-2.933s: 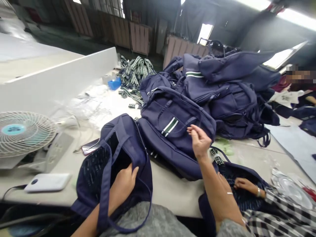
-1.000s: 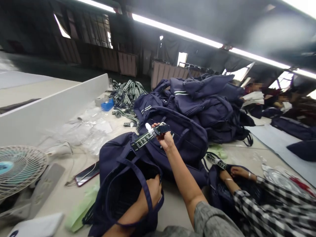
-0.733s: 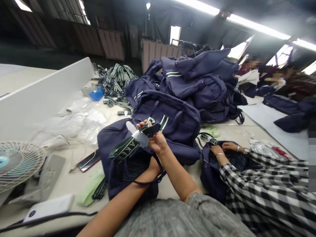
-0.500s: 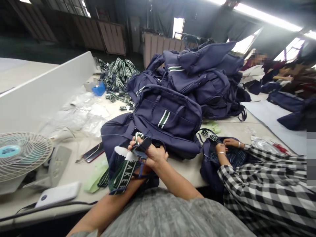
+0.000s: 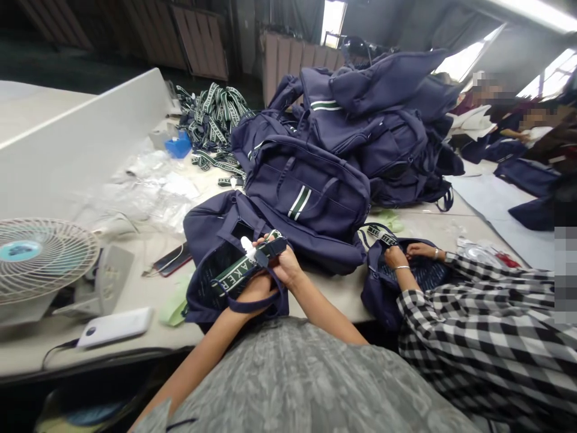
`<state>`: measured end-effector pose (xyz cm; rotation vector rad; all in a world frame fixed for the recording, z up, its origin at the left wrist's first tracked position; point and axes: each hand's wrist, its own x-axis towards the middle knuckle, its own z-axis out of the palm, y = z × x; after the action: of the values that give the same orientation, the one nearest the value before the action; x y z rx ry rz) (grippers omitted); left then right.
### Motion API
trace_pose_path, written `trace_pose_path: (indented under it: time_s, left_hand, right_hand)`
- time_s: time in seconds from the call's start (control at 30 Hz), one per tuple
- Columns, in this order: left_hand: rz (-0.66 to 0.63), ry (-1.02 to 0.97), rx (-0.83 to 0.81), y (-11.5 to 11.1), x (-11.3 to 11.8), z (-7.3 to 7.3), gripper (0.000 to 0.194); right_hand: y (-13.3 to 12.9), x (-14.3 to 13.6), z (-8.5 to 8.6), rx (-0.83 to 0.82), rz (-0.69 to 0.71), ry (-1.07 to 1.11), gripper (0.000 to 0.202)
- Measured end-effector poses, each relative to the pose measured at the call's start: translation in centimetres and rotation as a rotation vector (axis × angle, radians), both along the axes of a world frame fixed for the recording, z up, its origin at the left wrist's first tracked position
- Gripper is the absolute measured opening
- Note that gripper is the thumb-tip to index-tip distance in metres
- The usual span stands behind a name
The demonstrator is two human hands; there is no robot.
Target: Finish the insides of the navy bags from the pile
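Note:
My right hand [image 5: 287,266] is closed on a dark green webbing strap [image 5: 238,275] with white lettering, close to its navy end. A white tag [image 5: 247,246] hangs at that end. My left hand [image 5: 261,285] is beneath the strap and its fingers are mostly hidden. A navy fabric loop [image 5: 252,304] lies across my left wrist. Under both hands a navy bag [image 5: 207,222] lies open, its dark patterned lining showing. Directly behind it rests another navy bag [image 5: 331,195] with a green and white stripe.
Navy bags [image 5: 387,132] are piled behind, beside a heap of lettered straps [image 5: 214,114]. At left are a fan [image 5: 45,258], a white power bank or phone [image 5: 115,328], a dark phone [image 5: 174,260] and plastic bags [image 5: 148,189]. A co-worker's hands [image 5: 406,255] handle another bag at right.
The strap has swung from hanging down to lying slantwise over the open bag. My hands have shifted slightly right, and the bag's opening shows more. The view has tilted down.

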<state>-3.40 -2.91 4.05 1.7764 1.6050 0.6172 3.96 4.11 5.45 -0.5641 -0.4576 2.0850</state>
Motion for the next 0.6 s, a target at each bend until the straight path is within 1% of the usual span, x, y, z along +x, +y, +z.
trace_pose_path:
  time_s: [0.1, 0.17, 0.23, 0.3, 0.37, 0.47, 0.53, 0.6]
  left_hand:
    - [-0.014, 0.094, -0.083, -1.7, -1.4, -0.3, 0.049]
    - [0.02, 0.082, -0.081, -2.7, -1.9, -0.7, 0.056]
    - [0.088, -0.014, -0.022, -3.7, -2.1, -0.8, 0.06]
    - [0.175, -0.189, 0.084, -4.7, -2.2, -0.8, 0.051]
    - [0.254, -0.363, 0.148, -5.5, -2.1, -0.7, 0.051]
    - [0.361, -0.451, 0.261, -6.3, -1.8, -0.5, 0.056]
    - [0.389, -0.496, 0.293, -6.7, -1.8, -0.2, 0.059]
    - [0.359, -0.582, 0.279, -7.0, -2.2, 0.3, 0.055]
  right_hand:
    - [0.1, 0.3, 0.0, 0.025, -0.034, -0.021, 0.019]
    - [0.2, 0.5, -0.2, 0.028, -0.044, -0.026, 0.02]
    - [0.2, 0.7, -0.5, 0.026, -0.054, -0.024, 0.02]
    - [0.3, 0.9, -0.8, 0.01, -0.062, -0.015, 0.018]
    - [0.8, 1.3, -1.2, -0.02, -0.058, -0.002, 0.013]
    - [1.9, 2.0, -1.6, -0.035, -0.018, 0.062, 0.015]
    - [2.7, 2.4, -1.6, -0.036, 0.013, 0.094, 0.021]
    - [3.3, 2.8, -1.4, -0.055, 0.019, 0.099, 0.026]
